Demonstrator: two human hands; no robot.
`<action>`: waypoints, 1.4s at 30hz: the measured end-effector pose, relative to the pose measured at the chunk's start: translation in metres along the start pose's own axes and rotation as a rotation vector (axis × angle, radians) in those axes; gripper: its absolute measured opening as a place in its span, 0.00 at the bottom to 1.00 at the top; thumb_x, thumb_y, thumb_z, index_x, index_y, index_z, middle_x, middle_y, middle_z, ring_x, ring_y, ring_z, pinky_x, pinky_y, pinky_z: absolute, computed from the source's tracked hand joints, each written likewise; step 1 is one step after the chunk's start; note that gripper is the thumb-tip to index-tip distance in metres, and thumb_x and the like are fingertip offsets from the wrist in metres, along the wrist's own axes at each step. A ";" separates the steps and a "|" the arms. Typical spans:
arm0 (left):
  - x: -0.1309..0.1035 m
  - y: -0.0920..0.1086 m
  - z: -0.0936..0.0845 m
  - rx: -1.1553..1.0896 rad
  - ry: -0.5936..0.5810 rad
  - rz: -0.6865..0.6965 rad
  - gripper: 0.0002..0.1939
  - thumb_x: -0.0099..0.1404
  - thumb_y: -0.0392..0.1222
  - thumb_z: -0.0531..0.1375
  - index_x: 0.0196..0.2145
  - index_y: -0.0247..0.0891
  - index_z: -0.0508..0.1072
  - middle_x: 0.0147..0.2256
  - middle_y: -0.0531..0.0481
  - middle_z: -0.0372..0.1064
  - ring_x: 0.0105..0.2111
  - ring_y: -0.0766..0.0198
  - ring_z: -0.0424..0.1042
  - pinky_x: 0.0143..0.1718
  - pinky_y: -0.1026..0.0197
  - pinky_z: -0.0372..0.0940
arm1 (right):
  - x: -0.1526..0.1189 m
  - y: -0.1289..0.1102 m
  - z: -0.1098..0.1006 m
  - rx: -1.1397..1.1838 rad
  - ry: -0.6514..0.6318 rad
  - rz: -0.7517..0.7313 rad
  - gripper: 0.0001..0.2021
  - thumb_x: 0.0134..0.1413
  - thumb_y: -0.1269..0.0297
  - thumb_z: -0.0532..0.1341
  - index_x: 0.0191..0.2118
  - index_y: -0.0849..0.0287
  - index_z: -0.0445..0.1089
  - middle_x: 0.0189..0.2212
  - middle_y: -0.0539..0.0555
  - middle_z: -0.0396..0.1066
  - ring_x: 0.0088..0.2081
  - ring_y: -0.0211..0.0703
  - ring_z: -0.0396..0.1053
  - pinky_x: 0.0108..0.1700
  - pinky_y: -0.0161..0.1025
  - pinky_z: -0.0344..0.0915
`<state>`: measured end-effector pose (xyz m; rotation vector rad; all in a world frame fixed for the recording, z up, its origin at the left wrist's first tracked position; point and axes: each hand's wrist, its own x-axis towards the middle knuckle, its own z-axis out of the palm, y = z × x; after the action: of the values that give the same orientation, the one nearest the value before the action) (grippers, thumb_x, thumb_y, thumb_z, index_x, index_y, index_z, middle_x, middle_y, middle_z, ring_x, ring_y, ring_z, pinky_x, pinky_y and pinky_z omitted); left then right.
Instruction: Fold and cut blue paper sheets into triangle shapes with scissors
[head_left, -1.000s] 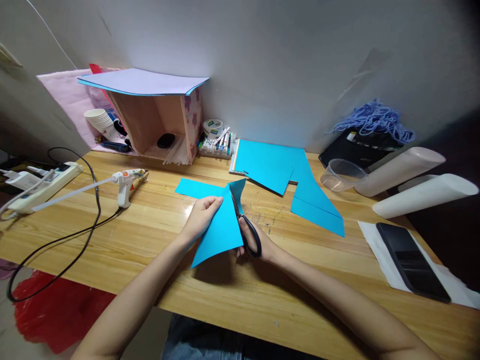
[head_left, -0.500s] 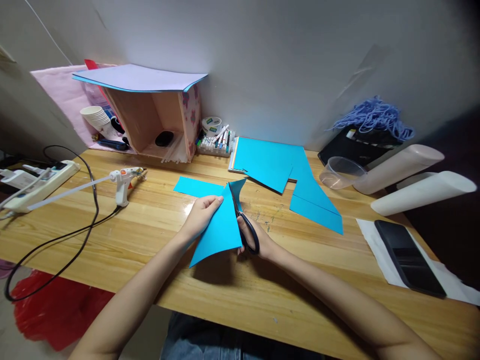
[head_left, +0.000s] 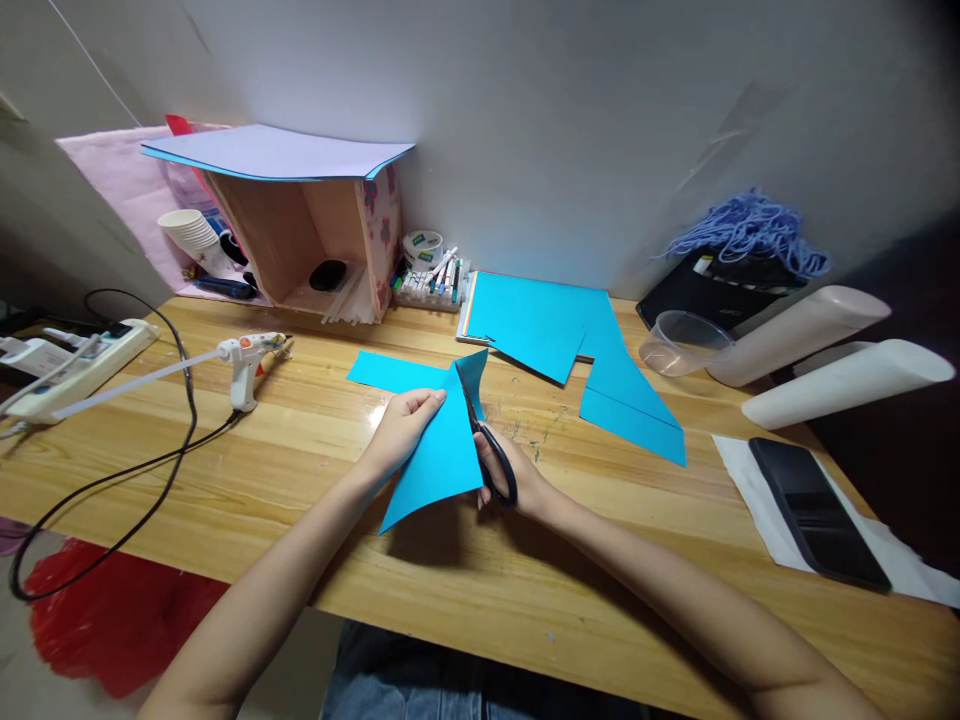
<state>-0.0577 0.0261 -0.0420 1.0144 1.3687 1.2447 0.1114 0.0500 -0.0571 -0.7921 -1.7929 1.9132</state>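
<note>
My left hand (head_left: pixel 405 428) pinches the left edge of a blue sheet of paper (head_left: pixel 439 460), held tilted above the wooden table. My right hand (head_left: pixel 517 475) grips black-handled scissors (head_left: pixel 501 465) through the loops. The blades lie along a cut in the sheet, and a narrow flap of it stands up to the right of them. Behind my left hand, a blue paper strip (head_left: pixel 390 373) lies flat. Farther back to the right are a large blue sheet (head_left: pixel 536 310) on a stack and a cut blue piece (head_left: pixel 634 405) with a line across it.
At the left, a white glue gun (head_left: pixel 246 375) stands near a power strip (head_left: pixel 86 370), with a black cable looping forward. An open box (head_left: pixel 300 230), markers (head_left: pixel 435 285) and tape stand at the back. A clear bowl (head_left: pixel 682 345), paper rolls (head_left: pixel 847 385) and a phone (head_left: pixel 817 515) are on the right.
Very little differs. Both hands, the sheet and the scissors keep nearly the same place; the view has shifted slightly.
</note>
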 end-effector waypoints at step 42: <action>0.007 -0.016 0.000 0.128 0.149 0.101 0.17 0.58 0.51 0.56 0.40 0.37 0.64 0.26 0.54 0.62 0.27 0.67 0.62 0.28 0.68 0.56 | 0.020 -0.017 -0.028 -0.032 0.202 -0.002 0.19 0.42 0.49 0.61 0.29 0.59 0.57 0.18 0.45 0.56 0.16 0.33 0.58 0.14 0.31 0.60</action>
<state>-0.0583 0.0306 -0.0590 1.1088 1.5442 1.3437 0.1127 0.0863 -0.0433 -0.9571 -1.7043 1.7386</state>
